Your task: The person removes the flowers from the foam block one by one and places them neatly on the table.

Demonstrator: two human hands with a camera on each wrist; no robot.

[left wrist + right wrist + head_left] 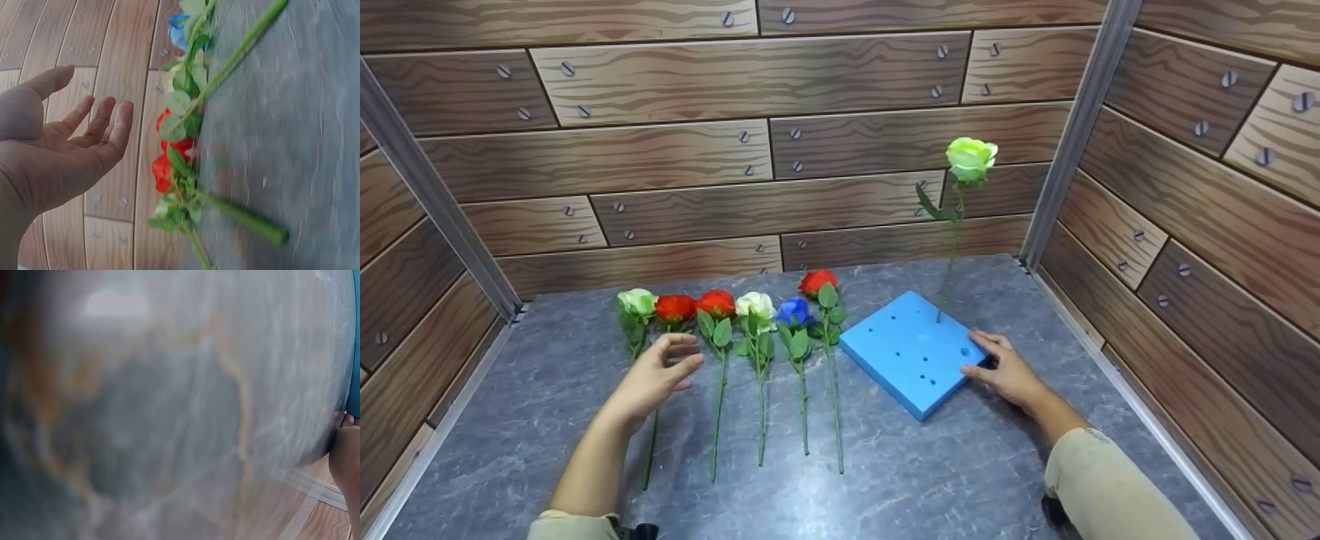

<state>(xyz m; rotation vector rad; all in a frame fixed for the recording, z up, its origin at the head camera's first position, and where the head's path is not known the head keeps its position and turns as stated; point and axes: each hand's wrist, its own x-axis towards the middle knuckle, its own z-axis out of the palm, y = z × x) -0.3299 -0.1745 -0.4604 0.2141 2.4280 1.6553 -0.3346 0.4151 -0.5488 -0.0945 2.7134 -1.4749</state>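
My left hand (656, 375) hovers over the stems at the left with its fingers loosely bent and nothing in them; the left wrist view shows its bare palm (62, 135). Nearest to it are a pale green rose (638, 301) and a red rose (674, 308). At the right, my right hand (1011, 373) holds the corner of a flat blue block (885, 345) with several holes, thumb and fingers spread on its edges. A light green rose (971, 159) stands upright in one hole. In the right wrist view only part of the hand (346, 455) shows.
Lying in a row with blooms toward the back wall are another red rose (715, 302), a white rose (756, 307), a blue rose (793, 311) and a further red rose (817, 282). Wood-patterned walls (660, 82) enclose the grey marbled table (780, 502).
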